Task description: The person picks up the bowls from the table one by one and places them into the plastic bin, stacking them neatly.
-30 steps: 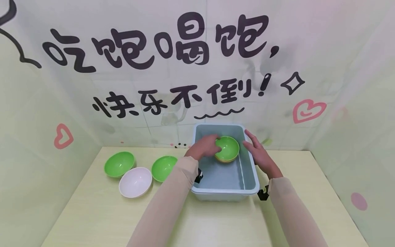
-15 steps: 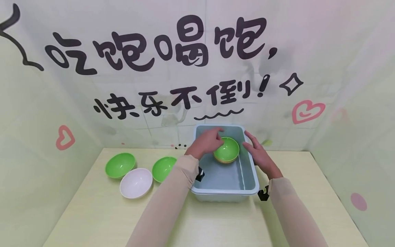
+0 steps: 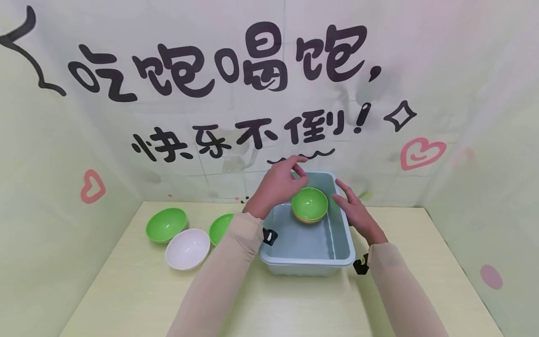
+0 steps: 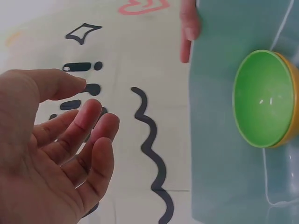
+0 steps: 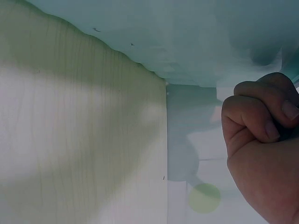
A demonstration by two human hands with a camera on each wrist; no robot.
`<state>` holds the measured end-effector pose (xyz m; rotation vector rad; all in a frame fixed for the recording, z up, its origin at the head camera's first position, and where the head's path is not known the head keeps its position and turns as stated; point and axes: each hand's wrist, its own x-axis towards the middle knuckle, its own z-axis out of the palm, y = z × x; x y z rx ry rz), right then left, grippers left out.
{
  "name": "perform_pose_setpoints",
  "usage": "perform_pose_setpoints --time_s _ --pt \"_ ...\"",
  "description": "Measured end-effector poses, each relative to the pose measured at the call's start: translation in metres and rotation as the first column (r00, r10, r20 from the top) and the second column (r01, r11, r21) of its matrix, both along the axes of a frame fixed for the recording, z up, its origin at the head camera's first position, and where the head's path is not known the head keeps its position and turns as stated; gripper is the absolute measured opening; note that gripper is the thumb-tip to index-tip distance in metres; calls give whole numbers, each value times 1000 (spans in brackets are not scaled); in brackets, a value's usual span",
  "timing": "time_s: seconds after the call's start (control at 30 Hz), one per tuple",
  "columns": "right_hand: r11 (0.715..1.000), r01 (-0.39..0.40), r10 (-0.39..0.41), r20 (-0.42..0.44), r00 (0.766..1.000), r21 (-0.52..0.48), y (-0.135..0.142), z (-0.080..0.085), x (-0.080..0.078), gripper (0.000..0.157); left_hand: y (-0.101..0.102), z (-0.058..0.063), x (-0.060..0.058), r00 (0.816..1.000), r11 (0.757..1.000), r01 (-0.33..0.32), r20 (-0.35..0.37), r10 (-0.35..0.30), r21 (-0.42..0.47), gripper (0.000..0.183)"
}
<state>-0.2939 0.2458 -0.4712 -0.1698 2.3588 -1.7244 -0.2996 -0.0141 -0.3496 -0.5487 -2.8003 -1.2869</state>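
In the head view my left hand [image 3: 280, 185] hovers over the left back part of a light blue plastic bin [image 3: 294, 261], its fingers loosely bent and holding nothing. Inside the bin, toward the back right, a green bowl [image 3: 309, 204] sits nested in a yellow-orange bowl [image 3: 309, 221]. The left wrist view shows a gap between my left fingers and these bowls. My right hand [image 3: 358, 215] holds the right rim of the bin from outside, thumb at the edge. Its other fingers [image 5: 252, 112] appear curled beside the bin wall in the right wrist view.
Left of the bin on the pale wooden table [image 3: 126, 290] stand a green bowl [image 3: 166, 225], a white bowl [image 3: 187, 249] and another green bowl [image 3: 219, 227], partly hidden by my left sleeve. A printed curtain [image 3: 236, 28] closes off the back and sides.
My left hand has let go of the green bowl in the bin and risen up and back from it. The right hand stays at the bin's rim.
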Motion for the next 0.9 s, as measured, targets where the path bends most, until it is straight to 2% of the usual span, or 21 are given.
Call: perform_pose_setpoints --time_s 0.13,0.27,0.63,0.9 --pt "1000 8 -8 -5 1000 15 1 0 1 68 -9 3 8 1000 996 -13 -9 14 91 50" --pt "1000 7 -7 -9 1000 21 1 -2 0 69 -18 0 12 999 989 -34 -20 37 147 49" --pt "1000 6 -6 -10 1000 15 2 -5 -2 69 -38 -12 24 998 972 -63 -9 67 228 49" --pt "1000 7 -7 -22 1000 8 1 -4 -2 68 -56 -12 37 994 969 -70 -70 89 236 52"
